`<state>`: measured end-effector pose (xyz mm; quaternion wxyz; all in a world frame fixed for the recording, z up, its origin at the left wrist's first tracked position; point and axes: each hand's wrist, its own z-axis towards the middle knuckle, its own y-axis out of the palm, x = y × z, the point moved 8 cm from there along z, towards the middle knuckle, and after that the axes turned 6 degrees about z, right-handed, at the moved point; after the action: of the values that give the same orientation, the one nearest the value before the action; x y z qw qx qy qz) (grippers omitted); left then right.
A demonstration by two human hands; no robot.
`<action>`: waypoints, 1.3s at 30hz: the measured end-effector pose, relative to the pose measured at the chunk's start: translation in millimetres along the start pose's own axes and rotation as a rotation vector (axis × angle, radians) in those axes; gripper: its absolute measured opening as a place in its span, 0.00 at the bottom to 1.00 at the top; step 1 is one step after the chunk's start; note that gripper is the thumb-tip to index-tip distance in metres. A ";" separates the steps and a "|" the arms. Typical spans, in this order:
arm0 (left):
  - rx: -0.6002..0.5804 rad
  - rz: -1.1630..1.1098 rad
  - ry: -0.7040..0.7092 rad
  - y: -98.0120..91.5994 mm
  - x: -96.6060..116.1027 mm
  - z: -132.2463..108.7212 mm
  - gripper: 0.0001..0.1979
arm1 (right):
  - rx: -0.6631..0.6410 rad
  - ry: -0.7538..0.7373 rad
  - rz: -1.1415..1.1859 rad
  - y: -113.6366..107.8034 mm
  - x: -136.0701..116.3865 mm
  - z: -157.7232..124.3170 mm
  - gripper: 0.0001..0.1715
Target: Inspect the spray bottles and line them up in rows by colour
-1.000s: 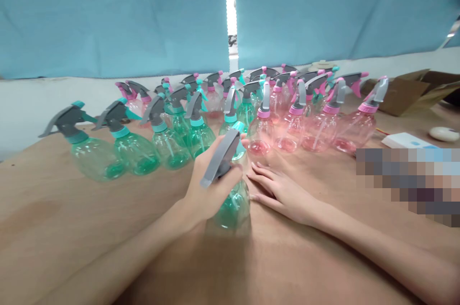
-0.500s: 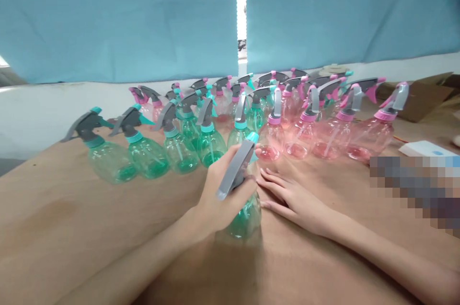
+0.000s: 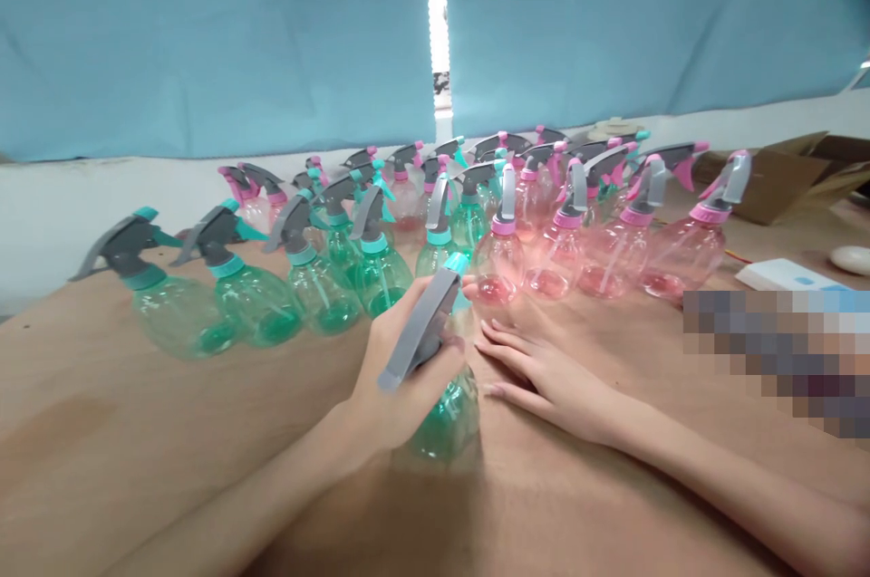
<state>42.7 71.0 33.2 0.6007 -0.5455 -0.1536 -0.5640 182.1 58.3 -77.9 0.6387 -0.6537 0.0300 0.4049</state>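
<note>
The green spray bottle (image 3: 445, 414) in the left hand (image 3: 387, 391) is clear tinted plastic, glossy and smooth, with light glinting off its rounded body. Its trigger head (image 3: 420, 334) is opaque grey plastic with a duller, satin finish. The green bottles (image 3: 251, 301) at far left and the pink bottles (image 3: 615, 255) at far right show the same shiny see-through plastic. The tabletop (image 3: 136, 450) is brown, matt and smooth, like fibreboard or kraft paper. Behind hangs a blue cloth (image 3: 204, 33), matt and softly creased. The box (image 3: 781, 183) at far right is plain matt cardboard.
</note>
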 end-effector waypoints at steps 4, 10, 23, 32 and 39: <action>0.014 -0.032 -0.003 0.2 1.4 0.8 0.12 | 0.004 -0.002 -0.015 -0.2 -0.1 -0.6 0.36; 0.039 -0.018 0.001 0.0 -5.4 -0.5 0.10 | 0.023 -0.013 -0.009 -0.3 0.1 -0.7 0.35; 0.037 -0.040 0.003 -1.8 -5.7 -0.9 0.05 | 0.020 -0.024 -0.046 2.1 1.5 -0.7 0.35; 0.029 0.013 0.031 -5.4 1.1 0.7 0.04 | 0.023 -0.028 -0.030 1.4 1.4 -1.3 0.34; 0.039 0.009 0.022 -4.8 0.6 0.0 0.03 | 0.014 -0.010 -0.029 1.5 2.0 -1.1 0.35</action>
<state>38.8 71.7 36.0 0.6155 -0.5278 -0.1554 -0.5643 183.1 58.1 -80.4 0.6490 -0.6477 0.0204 0.3987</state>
